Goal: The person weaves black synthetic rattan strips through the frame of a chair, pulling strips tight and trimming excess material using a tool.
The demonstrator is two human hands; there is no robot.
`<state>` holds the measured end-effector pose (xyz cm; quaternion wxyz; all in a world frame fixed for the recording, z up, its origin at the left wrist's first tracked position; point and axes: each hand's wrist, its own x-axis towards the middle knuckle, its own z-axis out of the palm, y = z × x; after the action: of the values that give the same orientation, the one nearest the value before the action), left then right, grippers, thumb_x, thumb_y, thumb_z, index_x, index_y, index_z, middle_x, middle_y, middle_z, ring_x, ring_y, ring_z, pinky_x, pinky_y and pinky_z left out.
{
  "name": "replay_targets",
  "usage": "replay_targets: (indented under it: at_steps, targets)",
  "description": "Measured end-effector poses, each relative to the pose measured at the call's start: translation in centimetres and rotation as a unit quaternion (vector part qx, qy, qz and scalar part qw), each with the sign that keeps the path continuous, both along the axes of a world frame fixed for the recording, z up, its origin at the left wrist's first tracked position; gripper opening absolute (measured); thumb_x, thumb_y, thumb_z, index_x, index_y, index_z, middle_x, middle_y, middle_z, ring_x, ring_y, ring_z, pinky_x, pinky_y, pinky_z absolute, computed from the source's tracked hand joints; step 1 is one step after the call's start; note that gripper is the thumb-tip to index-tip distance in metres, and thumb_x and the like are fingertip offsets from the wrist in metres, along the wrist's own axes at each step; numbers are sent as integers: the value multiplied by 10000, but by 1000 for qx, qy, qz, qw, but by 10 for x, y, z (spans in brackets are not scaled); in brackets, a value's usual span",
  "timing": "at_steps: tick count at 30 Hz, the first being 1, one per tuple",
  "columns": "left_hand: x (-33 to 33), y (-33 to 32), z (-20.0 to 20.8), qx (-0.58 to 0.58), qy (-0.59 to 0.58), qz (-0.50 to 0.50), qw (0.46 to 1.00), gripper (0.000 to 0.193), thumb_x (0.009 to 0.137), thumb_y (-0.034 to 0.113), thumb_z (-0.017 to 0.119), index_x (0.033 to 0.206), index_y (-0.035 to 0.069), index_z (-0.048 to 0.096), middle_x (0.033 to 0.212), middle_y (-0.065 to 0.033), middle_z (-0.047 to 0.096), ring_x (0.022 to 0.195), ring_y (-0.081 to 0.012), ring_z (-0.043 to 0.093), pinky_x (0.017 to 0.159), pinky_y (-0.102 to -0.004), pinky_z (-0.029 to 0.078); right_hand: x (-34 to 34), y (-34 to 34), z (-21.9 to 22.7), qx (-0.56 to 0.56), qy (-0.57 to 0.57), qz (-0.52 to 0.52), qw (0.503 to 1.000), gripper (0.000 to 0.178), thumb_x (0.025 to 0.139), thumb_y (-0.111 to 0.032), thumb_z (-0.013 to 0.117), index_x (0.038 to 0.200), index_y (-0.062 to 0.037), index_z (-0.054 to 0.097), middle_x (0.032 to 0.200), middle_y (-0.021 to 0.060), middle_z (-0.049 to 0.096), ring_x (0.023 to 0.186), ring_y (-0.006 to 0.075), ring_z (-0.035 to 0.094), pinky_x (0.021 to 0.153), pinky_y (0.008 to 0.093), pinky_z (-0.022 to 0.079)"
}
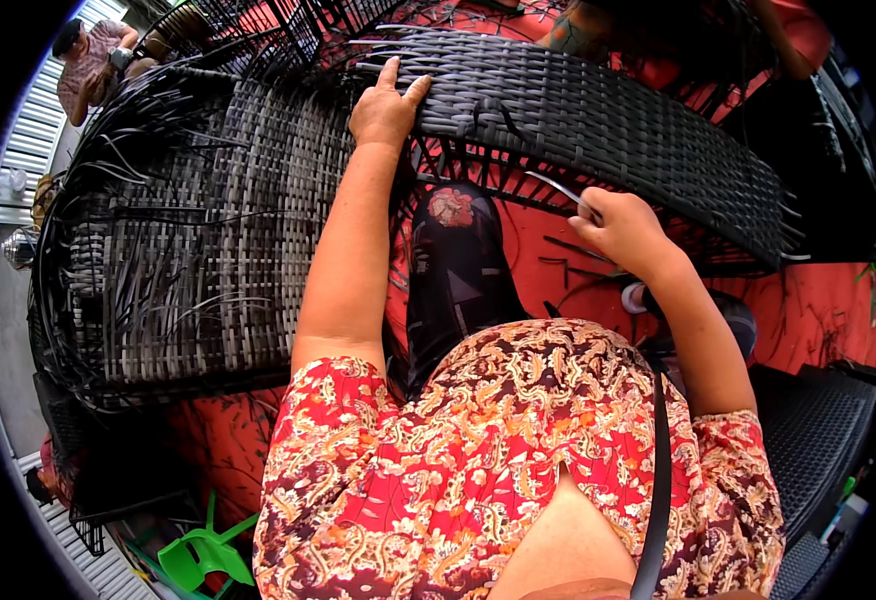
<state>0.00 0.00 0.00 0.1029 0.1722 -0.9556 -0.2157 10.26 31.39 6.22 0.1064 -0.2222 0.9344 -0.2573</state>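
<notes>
Shirt (pixel 518 420): sat nearest.
Panel (pixel 598 115): lay beyond shirt.
Left hand (pixel 388 112): fingers splayed over panel, apparently steadying it.
Right hand (pixel 618 228): fingers clenched round a pale strip (pixel 558 187), tip pointed panelward.

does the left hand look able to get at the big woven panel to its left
Probably yes: the left hand is at the left end of the grey woven piece, close beside the big woven panel, and nothing visible seems to block the way.
</notes>
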Motion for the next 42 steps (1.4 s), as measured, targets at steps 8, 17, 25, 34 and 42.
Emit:
replay_targets:
  at_steps: [8, 17, 25, 34, 42]
  targets:
    - [-5, -7, -6, -2, 35, -9, 999, 719, 774, 701, 479, 1350, 275, 425, 1015, -163, 650, 961, -327, 620, 758, -450, 491, -61, -52, -4, -158, 194, 49, 967, 304, 746, -207, 713, 990, -53, 618, 883, 117, 553, 838, 291, 561, 742, 391, 456]
    - [-6, -6, 0, -4, 35, -7, 999, 714, 770, 703, 480, 1347, 286, 429, 1028, -163, 646, 975, -328, 616, 770, -465, 485, -108, -78, -6, -130, 130, 149, 972, 234, 795, -187, 671, 716, -5, 545, 627, 118, 506, 579, 218, 469, 574, 342, 406]
    - [-6, -11, -3, -12, 46, -7, 999, 711, 776, 706, 467, 1349, 288, 424, 1023, -166, 649, 974, -325, 619, 778, -458, 484, -118, -128, 111, -121, -86, 168, 975, 194, 769, -214, 704, 882, -58, 677, 694, 43, 616, 666, 88, 525, 634, 259, 440]
    - [-5, -9, -1, -13, 13, 7, 1000, 741, 760, 728, 467, 1362, 300, 401, 1037, -162, 645, 986, -322, 616, 782, -453, 489, -111, -45, 44, -441, -378, 36, 813, 439, 812, -216, 653, 1197, -27, 561, 788, -21, 574, 495, 22, 366, 415, 179, 247]
    - [-8, -9, -1, -5, 19, 0, 1000, 712, 777, 703, 472, 1358, 294, 411, 1054, -159, 642, 991, -326, 614, 781, -460, 490, -107, -66, -20, -107, 119, 155, 975, 183, 747, -134, 722, 859, -26, 625, 844, 103, 640, 817, 157, 606, 739, 307, 482]
